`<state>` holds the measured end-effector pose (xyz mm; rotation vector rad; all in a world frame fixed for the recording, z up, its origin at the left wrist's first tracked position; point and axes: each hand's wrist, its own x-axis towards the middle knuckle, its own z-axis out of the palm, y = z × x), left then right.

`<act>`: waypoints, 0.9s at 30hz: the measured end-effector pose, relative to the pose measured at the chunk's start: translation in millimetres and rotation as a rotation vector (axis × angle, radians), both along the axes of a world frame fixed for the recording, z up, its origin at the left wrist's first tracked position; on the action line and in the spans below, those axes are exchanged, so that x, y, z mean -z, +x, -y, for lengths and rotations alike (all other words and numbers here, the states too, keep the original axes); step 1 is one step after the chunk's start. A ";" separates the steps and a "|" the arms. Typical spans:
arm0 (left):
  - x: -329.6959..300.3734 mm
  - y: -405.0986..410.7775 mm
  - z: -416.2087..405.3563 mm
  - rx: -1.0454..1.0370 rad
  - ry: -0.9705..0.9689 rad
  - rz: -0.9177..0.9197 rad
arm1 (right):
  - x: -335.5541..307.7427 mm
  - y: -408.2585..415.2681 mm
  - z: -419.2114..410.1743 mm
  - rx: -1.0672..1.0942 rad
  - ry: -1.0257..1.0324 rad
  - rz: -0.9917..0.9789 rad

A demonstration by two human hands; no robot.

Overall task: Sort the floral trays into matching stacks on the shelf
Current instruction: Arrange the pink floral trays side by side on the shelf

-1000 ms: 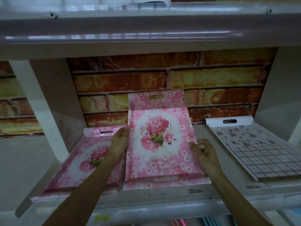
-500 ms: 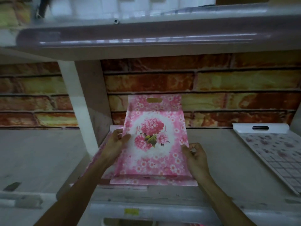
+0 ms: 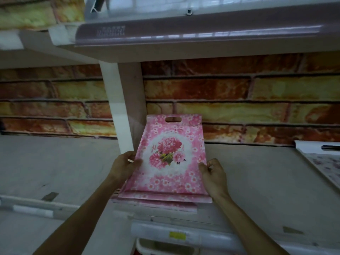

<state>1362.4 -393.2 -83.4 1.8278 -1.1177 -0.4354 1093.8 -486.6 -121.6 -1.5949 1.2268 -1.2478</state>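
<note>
a person's left hand (image 3: 123,167) is gripping the left edge of a pink floral tray (image 3: 171,159), thumb lying on its face and fingers curled beneath, while the right hand (image 3: 213,174) is pinching the right edge with bent fingers. the tray is sitting tilted atop another pink tray (image 3: 156,204) on the shelf (image 3: 257,181), beside a white upright (image 3: 117,115). a pale patterned tray (image 3: 323,162) is lying well apart at right.
</note>
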 end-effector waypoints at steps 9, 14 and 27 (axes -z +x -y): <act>17.3 21.5 5.1 -0.025 0.131 0.260 | 15.8 12.2 2.0 0.015 -0.044 -0.443; 27.2 26.8 8.0 -0.001 0.199 0.369 | 24.9 16.2 0.8 -0.035 -0.045 -0.526; 35.2 30.0 11.3 0.062 0.252 0.459 | 23.5 17.6 -0.1 -0.140 -0.025 -0.647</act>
